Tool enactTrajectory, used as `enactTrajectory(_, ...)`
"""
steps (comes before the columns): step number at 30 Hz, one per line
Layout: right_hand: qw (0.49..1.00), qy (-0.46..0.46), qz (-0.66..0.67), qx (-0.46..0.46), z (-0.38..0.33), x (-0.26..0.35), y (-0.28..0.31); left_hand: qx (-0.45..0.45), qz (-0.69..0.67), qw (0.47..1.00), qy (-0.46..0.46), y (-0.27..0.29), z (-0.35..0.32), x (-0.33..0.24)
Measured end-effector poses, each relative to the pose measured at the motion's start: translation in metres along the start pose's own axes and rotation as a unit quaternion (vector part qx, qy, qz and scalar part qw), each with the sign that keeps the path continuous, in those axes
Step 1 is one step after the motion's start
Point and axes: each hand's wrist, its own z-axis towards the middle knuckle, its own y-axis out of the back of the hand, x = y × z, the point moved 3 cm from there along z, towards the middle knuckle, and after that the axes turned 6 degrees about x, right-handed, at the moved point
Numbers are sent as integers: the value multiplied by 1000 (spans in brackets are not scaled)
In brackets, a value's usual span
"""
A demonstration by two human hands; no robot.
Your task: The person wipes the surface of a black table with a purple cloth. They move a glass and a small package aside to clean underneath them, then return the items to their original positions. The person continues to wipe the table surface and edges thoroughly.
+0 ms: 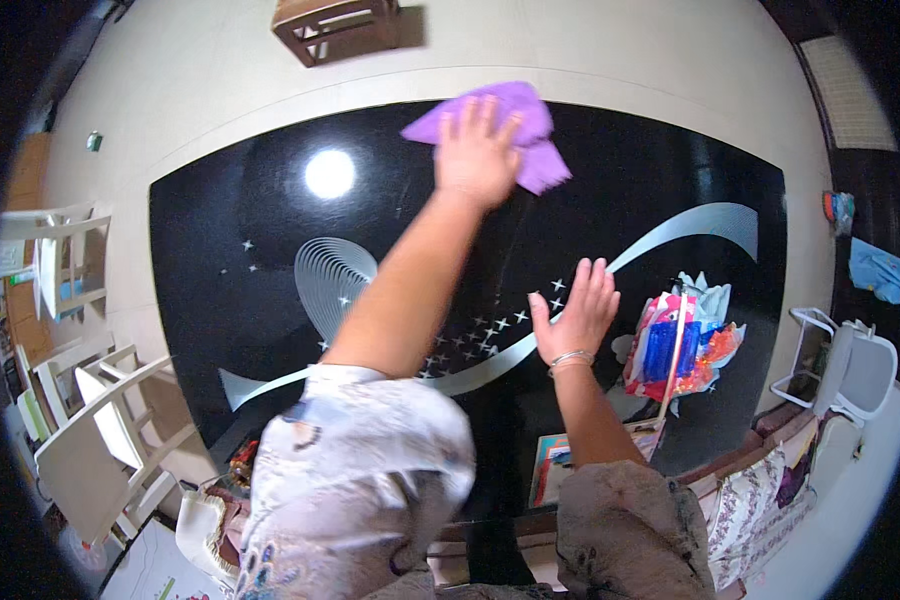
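My left hand (478, 158) holds a purple cloth (540, 165) against the glossy black table top (240, 200), at the table's far edge. Its fingers lie over the cloth, and part of the cloth hangs past that edge. My right hand (580, 318), with a bangle at the wrist, rests open and apparently flat on the table, nearer to me and further right. No object shows under it. Curved white stripes and small white stars decorate the black surface around both hands.
Colourful packets (710, 345) with a thin stick (680, 340) across them lie right of my right hand. A flat book or board (545, 475) is by my right forearm. White chairs (100, 420) stand left, a wooden stool (335, 20) beyond the table, and a grey-white chair (860, 370) right.
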Motion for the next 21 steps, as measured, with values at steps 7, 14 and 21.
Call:
enactTrajectory(7, 999, 8, -16, -39, 0, -1, -2, -35, 18, 980, 197, 34, -109, 228)
enactTrajectory(14, 997, 12, -22, -68, -1, -3, -11, 61, -31, 985, 158, 12, -343, 93)
enactTrajectory(21, 996, 14, -58, -63, -2, -11, -11, 3, -28, 995, 92, 17, -235, 122)
